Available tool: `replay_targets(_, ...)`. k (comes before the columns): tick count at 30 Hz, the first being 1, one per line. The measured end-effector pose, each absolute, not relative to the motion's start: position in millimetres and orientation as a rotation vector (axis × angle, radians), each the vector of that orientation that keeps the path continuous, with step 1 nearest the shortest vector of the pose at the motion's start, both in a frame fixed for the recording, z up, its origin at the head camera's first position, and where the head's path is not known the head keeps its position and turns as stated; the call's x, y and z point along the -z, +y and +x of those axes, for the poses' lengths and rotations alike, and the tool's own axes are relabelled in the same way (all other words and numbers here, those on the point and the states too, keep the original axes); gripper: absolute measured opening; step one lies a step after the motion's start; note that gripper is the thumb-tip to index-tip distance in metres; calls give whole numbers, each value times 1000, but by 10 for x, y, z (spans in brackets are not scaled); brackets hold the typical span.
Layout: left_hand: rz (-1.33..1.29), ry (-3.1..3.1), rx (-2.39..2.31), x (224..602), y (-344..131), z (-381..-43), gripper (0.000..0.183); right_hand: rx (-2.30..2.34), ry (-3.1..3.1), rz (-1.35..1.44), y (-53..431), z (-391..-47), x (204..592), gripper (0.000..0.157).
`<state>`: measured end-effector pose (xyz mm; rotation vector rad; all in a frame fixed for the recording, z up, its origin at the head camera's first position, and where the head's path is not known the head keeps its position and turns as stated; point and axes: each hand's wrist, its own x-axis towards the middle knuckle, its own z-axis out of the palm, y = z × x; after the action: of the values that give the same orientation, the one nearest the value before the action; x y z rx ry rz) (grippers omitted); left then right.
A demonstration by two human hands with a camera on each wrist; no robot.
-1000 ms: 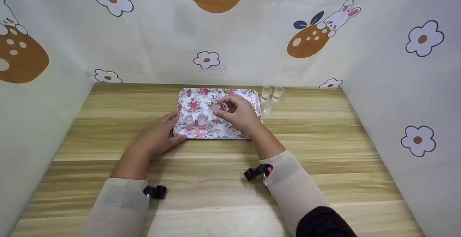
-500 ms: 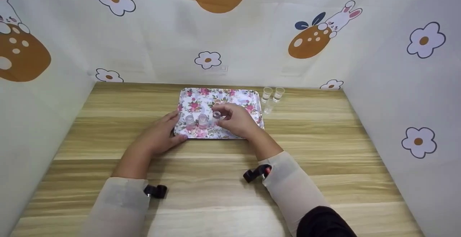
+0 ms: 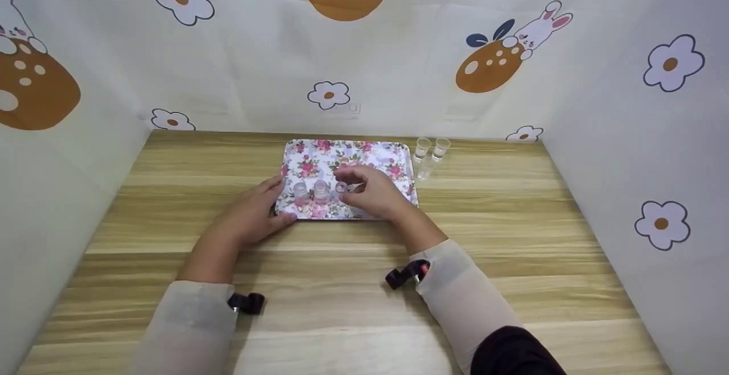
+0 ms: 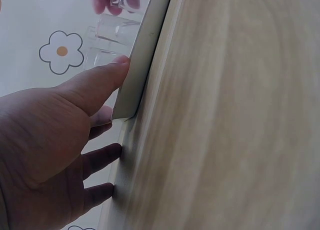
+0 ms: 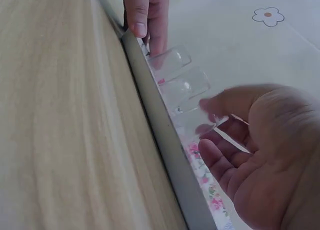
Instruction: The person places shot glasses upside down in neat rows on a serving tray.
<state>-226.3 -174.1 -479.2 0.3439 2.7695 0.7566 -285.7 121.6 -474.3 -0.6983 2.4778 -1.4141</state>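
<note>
A white tray [image 3: 353, 150] with a rose pattern lies on the wooden table. My left hand [image 3: 250, 212] holds its near left corner, thumb along the front rim and fingers at the left side. Two small clear glasses, a left one [image 3: 300, 194] and a middle one [image 3: 320, 192], stand side by side on the tray. Just right of them a third glass [image 3: 342, 187] stands upright. My right hand [image 3: 373, 192] is around this glass, thumb and forefinger spread loosely beside it. The right wrist view shows a small gap there; the forefinger is blurred.
Beyond the tray's right edge several more clear glasses [image 3: 439, 150] stand on the table [image 3: 512, 238], near the back wall. Printed cloth walls [image 3: 256, 67] enclose the table at the back and both sides.
My right hand has brought the third glass down and toward me, setting it on the tray beside the other two, and its fingers have loosened. My left hand has stayed at the tray corner.
</note>
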Motion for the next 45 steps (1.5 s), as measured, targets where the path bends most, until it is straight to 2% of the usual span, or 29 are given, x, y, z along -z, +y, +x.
replay_targets(11, 372, 2804, -730, 4808, -1745, -2265, 88, 1683, 2485, -551, 1707, -2946, 4549, 47)
replay_targets(23, 368, 2805, -719, 4793, -1746, -2242, 88, 1802, 2555, -389, 2307, -3034, 4510, 54)
replay_targets(29, 368, 2811, -690, 4792, -1742, -2256, 88, 1869, 2567, -311, 2566, -3078, 4525, 52)
replay_targets(34, 384, 2811, -724, 4810, -1748, -2263, 88, 1872, 2600, -224, 2701, -3145, 4568, 50)
replay_targets(45, 411, 2810, -742, 4803, -1754, -2249, 87, 1827, 2565, -137, 2812, -3236, 4716, 58)
